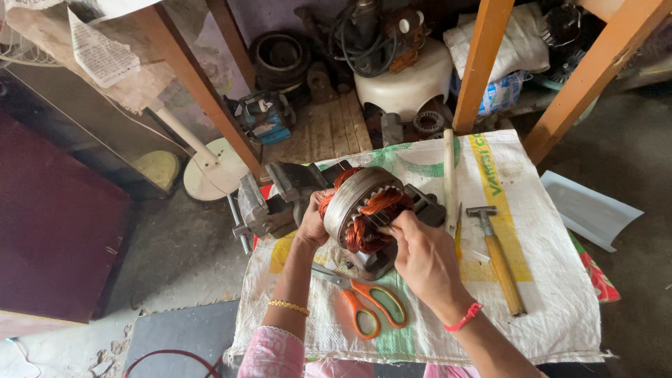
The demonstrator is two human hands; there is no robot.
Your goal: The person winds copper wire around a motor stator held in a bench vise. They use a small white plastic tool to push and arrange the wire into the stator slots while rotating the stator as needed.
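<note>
A round metal motor stator [353, 199] wound with copper wire sits in a grey bench vise [269, 203] on a table covered by a white woven sack [546, 294]. My left hand [311, 222] grips the stator's left rim. Fingers of my right hand [423, 255] pinch the copper windings [381, 204] at its open front face. Just below the hands lie orange-handled scissors [371, 302].
A hammer with a wooden handle [500, 259] and a long white stick [450, 178] lie right of the stator. Orange wooden posts [479, 63] stand behind. Motor parts and a white tub [406, 80] clutter the floor beyond; a fan base [213, 171] stands left.
</note>
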